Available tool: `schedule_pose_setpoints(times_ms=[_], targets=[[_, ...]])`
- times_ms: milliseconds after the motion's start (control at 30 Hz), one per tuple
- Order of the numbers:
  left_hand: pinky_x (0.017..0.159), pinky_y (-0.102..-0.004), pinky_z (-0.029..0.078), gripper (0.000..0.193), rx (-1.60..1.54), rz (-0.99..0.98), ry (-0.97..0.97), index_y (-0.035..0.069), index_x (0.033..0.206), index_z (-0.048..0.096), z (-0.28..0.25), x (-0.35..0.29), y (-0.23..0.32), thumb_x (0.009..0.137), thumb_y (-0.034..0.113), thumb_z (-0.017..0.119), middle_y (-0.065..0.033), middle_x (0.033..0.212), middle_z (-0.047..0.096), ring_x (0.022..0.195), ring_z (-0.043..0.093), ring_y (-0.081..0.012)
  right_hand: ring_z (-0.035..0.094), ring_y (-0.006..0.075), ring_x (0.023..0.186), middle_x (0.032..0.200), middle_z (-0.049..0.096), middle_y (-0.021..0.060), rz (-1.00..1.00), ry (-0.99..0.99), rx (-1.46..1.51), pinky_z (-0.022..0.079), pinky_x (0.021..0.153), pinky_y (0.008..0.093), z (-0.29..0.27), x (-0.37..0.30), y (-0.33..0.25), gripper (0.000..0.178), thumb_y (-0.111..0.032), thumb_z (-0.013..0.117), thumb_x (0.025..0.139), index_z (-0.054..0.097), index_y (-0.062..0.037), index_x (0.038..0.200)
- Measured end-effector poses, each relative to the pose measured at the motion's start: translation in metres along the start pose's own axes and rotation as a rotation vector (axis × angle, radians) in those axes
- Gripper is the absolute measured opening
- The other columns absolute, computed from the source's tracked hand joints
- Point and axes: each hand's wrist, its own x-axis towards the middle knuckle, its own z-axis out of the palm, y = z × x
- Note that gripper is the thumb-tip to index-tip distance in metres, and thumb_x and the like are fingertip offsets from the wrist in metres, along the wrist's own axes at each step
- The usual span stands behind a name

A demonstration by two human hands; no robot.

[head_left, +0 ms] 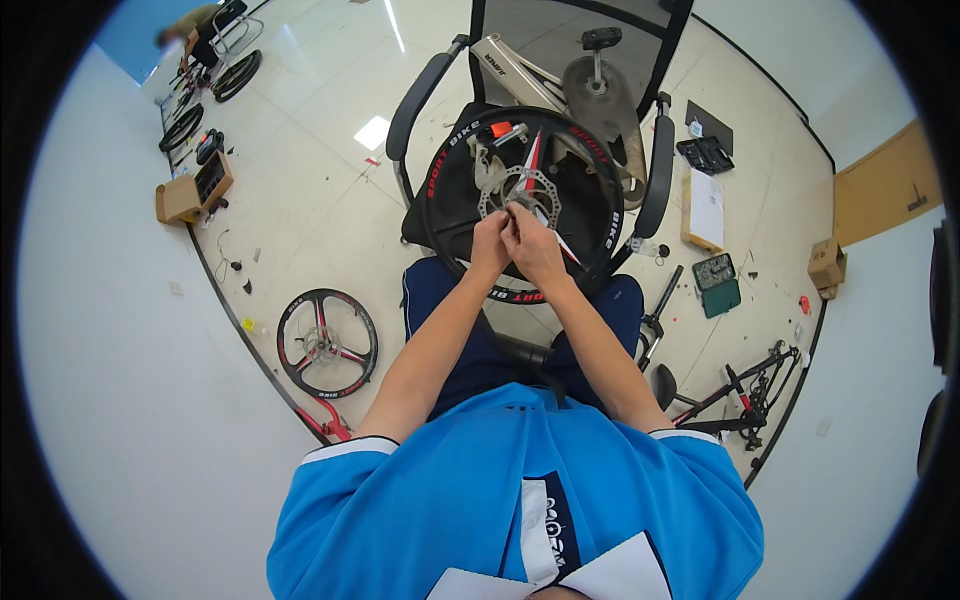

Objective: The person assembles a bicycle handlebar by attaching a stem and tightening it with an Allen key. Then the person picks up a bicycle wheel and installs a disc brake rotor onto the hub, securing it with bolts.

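Observation:
A black bicycle wheel [434, 205] with red and white markings lies across my lap and the seat of an office chair [418, 100]. At its centre is a silver, perforated brake disc [490, 190]. Both hands meet at the near side of the hub, their fingertips pinched together. My left hand [490, 243] and my right hand [537, 245] are closed, touching each other over the wheel. What lies between the fingers is too small and hidden to tell. Beyond the disc, an orange-red piece [501, 129] and a small metal part [512, 136] show within the rim.
A cream bicycle frame [508, 70] with a crank and pedal [601, 40] rests on the chair's far part. Another three-spoke wheel [370, 350] stands left. At right are a green case [718, 298], a fork [655, 325] and a dark frame [740, 395]. A person [200, 30] bends far left.

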Motion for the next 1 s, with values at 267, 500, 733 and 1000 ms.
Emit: schedule_pose_setpoints(times_ms=[267,500,733,1000], targets=[[0.063,-0.0404,0.050,0.016,0.008,-0.062,-0.007,-0.001,0.080,0.062,0.001,0.000,-0.004,0.082,0.014,0.067,-0.0211,0.074,0.064,0.072,0.066,-0.0392,0.065,0.0381,0.086,0.096,0.063,0.0201,-0.096,-0.093,-0.001,0.054,0.074,0.0444,0.002,0.008,0.008,0.039,-0.004,0.059,0.091,0.053,0.0042,0.129],[0.061,-0.0387,0.050,0.017,-0.060,-0.193,0.041,-0.003,0.079,0.061,0.009,-0.001,-0.011,0.085,0.012,0.065,-0.0225,0.073,0.064,0.069,0.068,-0.0349,0.063,0.0394,0.086,0.094,0.061,0.0205,-0.040,0.018,0.134,0.051,0.075,0.0435,0.018,0.005,0.009,0.035,0.002,0.054,0.092,0.055,0.0052,0.127],[0.061,-0.0378,0.050,0.020,-0.077,-0.100,0.028,-0.004,0.085,0.063,0.002,0.001,0.000,0.089,0.015,0.064,-0.0211,0.074,0.065,0.067,0.067,-0.0324,0.058,0.0357,0.084,0.089,0.059,0.0188,-0.142,0.050,0.101,0.049,0.075,0.0420,0.024,0.003,0.015,0.036,0.006,0.056,0.088,0.056,0.0059,0.124],[0.060,-0.0388,0.049,0.020,-0.010,-0.119,-0.013,-0.003,0.084,0.062,0.002,0.000,-0.007,0.089,0.016,0.063,-0.0215,0.075,0.065,0.067,0.067,-0.0325,0.060,0.0358,0.084,0.090,0.060,0.0191,-0.170,0.061,0.144,0.050,0.075,0.0427,0.023,-0.001,0.018,0.036,0.007,0.058,0.087,0.057,0.0068,0.124]])
